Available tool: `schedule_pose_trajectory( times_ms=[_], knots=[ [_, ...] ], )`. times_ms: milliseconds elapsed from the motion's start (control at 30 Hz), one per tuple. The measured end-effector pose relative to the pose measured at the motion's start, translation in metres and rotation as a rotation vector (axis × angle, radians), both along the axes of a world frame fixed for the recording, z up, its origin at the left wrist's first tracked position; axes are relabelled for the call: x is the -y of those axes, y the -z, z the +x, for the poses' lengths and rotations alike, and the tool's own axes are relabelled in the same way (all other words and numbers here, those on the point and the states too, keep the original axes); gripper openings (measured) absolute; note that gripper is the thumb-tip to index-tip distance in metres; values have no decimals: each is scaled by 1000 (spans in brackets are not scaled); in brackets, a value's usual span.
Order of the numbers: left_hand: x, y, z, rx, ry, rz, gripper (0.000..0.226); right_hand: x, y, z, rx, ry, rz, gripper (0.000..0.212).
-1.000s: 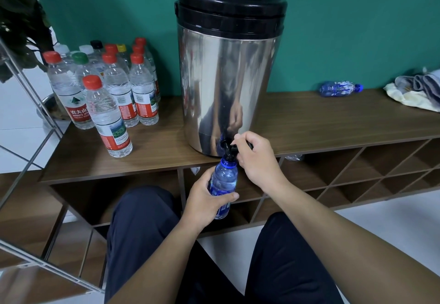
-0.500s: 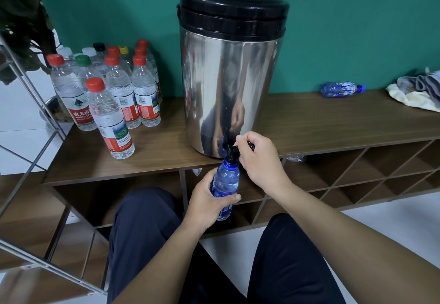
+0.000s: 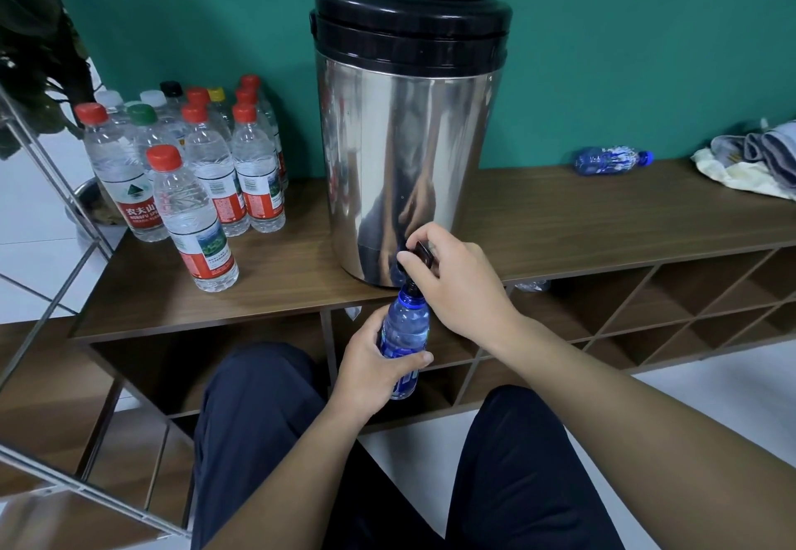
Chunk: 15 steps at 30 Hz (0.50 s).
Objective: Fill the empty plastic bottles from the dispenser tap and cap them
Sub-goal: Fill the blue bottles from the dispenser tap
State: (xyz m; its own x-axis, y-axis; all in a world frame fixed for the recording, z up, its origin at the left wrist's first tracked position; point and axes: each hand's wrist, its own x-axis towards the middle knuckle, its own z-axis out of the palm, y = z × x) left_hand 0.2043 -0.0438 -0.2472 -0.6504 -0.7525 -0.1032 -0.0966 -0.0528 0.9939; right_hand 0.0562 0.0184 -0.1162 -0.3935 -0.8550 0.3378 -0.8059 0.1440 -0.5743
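The leftmost clear bottle (image 3: 122,174), capped in red, carries a red label printed with the white Chinese characters 农夫山 above a line of small Latin letters too blurred to read, and a green triangle logo sits above them. The labels on the bottles beside it show only fine print that cannot be made out. White lettering on the blue bottle (image 3: 402,340) is hidden by fingers.
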Motion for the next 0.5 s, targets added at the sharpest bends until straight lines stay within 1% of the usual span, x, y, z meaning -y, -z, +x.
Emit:
schedule_pose_trajectory(
  times_ms=[100, 200, 267, 333, 433, 500],
  knots=[
    [0, 3, -1, 7, -6, 2, 78, -7, 3, -1, 128, -45, -21, 23],
    [1, 8, -3, 19, -8, -2, 76, -18, 6, -5, 274, -124, -80, 17],
    [1, 11, -5, 37, -8, -4, 75, -24, 10, -13, 303, -108, -133, 15],
    [2, 15, -8, 40, -1, 3, 75, -28, 19, -29, 219, -38, -136, 16],
    [2, 20, -10, 40, 1, 12, 77, -32, 43, -62, -25, 66, -47, 6],
    [3, 22, -12, 41, -2, 3, 77, -34, 53, -81, -94, 98, -5, 13]
  ],
)
